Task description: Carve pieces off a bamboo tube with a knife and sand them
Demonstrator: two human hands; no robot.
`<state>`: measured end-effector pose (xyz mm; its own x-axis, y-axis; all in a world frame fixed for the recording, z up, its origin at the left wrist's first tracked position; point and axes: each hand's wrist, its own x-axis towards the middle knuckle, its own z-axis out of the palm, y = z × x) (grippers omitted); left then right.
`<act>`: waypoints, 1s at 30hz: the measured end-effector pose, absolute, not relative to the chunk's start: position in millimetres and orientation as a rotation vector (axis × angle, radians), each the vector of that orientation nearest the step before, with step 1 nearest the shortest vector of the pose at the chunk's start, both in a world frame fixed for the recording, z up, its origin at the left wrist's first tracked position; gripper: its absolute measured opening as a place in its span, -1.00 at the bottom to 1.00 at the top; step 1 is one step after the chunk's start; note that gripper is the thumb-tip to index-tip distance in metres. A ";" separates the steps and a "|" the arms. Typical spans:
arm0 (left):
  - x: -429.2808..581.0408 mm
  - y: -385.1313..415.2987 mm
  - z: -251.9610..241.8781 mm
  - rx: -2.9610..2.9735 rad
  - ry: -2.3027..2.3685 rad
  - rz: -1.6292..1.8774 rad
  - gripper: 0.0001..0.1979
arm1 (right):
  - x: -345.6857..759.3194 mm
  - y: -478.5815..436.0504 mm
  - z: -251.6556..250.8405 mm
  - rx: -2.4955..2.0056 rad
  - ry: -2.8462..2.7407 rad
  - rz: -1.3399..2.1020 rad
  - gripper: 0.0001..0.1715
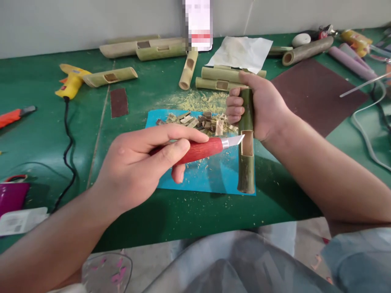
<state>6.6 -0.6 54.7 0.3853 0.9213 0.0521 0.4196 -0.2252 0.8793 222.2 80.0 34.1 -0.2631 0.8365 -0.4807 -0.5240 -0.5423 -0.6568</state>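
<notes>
The fingers of the left hand (137,167) grip a red-handled knife (203,150), index finger laid along the handle. Its blade tip is at the rectangular opening of a green bamboo tube (246,175); whether it touches the rim is hard to tell. The right hand's (267,101) fingers are clenched around the tube's far end, and the near end lies over the right edge of a blue sheet (195,179) on the green counter (146,226), beside heaped chips (204,122).

Bright, diffuse light; soft shadows across table (146,221).
</notes>
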 end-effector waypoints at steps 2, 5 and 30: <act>6.9 0.4 52.3 1.801 1.186 0.753 -0.82 | 221.7 79.0 35.2 -1.052 -0.461 1.950 -0.57; 5.2 4.0 48.5 1.823 1.223 0.689 -0.87 | 221.2 77.7 35.9 -1.051 -0.504 1.997 -0.69; 5.1 9.0 39.2 2.243 1.147 0.382 -0.60 | 215.4 71.3 27.5 -0.973 -0.622 1.522 -0.87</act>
<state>5.1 9.0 39.2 0.5882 0.8086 -0.0106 0.6411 -0.4583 0.6156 215.4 71.3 27.5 0.0127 0.9721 -0.2341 -0.5301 -0.1919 -0.8259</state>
